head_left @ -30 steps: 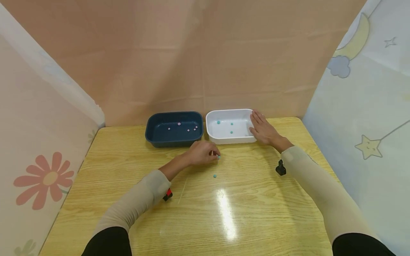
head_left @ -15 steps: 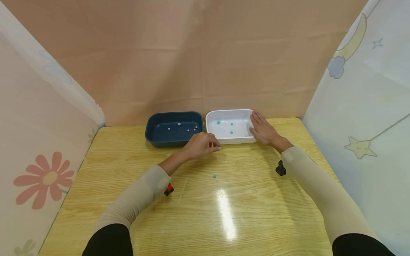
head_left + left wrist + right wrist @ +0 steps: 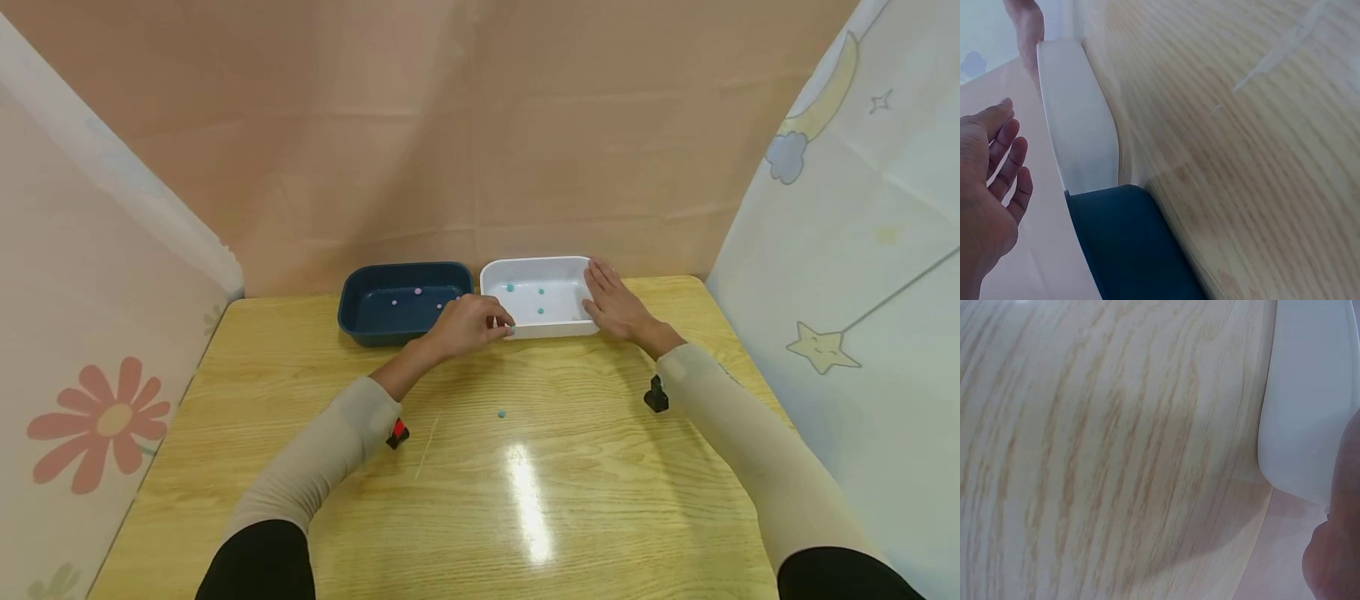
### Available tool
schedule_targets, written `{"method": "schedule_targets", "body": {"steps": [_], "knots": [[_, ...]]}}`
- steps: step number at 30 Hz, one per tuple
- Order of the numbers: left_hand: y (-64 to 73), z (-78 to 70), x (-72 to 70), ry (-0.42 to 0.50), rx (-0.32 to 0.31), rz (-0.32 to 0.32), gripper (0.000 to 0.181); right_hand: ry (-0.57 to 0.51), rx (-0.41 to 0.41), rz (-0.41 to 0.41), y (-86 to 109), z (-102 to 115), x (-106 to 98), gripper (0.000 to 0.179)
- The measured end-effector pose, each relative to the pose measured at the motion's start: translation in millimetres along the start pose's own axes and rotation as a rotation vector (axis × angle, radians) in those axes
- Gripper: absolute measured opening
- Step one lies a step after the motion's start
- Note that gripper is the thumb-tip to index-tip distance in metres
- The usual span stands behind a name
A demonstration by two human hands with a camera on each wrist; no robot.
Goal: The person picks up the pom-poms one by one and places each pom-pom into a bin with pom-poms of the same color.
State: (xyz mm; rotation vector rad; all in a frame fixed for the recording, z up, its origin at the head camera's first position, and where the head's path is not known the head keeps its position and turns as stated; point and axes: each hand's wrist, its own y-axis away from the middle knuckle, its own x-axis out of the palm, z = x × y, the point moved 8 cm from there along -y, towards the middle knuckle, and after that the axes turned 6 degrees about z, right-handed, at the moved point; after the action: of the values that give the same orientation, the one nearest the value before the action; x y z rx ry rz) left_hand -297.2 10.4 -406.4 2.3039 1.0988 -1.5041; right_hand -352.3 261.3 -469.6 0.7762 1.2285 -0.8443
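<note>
My left hand point(image 3: 467, 323) pinches a small teal ball point(image 3: 512, 331) between thumb and fingertips, right at the near left corner of the white tray point(image 3: 555, 330). In the left wrist view the left hand point(image 3: 988, 181) has its fingers bent toward the thumb, and the ball is hidden there. Straight fingers of my right hand point(image 3: 618, 308) rest on the tray's right end. Inside the white tray lie several teal balls, such as this teal ball point(image 3: 510, 287). Another teal ball point(image 3: 502, 414) lies on the table, nearer the front.
Beside the white tray, on its left, stands a dark blue tray point(image 3: 375, 337) with several pink balls point(image 3: 417, 292) in it, partly covered by my left hand. Both stand at the back edge of the wooden table point(image 3: 300, 400), before a tan backdrop point(image 3: 360, 150).
My left hand has lifted the teal ball from the table and carried it back to the white tray's near rim. The right hand stays where it was.
</note>
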Motion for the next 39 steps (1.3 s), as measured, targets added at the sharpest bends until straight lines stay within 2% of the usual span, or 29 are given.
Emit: {"method": "schedule_targets", "body": {"steps": [5, 10, 14, 20, 25, 39], "knots": [[-4.5, 8.2, -5.1, -0.018, -0.073, -0.005, 0.013, 0.005, 0.002, -0.001, 0.3, 1, -1, 0.067], [-11.1, 15.3, -10.0, -0.033, -0.108, -0.019, 0.014, 0.003, 0.002, 0.001, 0.6, 0, 0, 0.067], [-15.6, 21.2, -15.3, -0.035, -0.125, -0.058, 0.015, 0.000, -0.004, -0.007, -0.1, 1, -1, 0.067], [-20.5, 34.7, -19.9, -0.047, -0.186, -0.105, 0.016, -0.003, -0.005, -0.006, -0.9, 1, -1, 0.067], [-25.7, 39.3, -20.7, -0.039, -0.221, -0.101, 0.020, -0.013, -0.004, -0.005, 0.2, 2, -1, 0.066], [-35.9, 50.8, -23.4, -0.070, -0.313, -0.116, 0.017, -0.005, -0.018, -0.002, -1.1, 2, -1, 0.065]]}}
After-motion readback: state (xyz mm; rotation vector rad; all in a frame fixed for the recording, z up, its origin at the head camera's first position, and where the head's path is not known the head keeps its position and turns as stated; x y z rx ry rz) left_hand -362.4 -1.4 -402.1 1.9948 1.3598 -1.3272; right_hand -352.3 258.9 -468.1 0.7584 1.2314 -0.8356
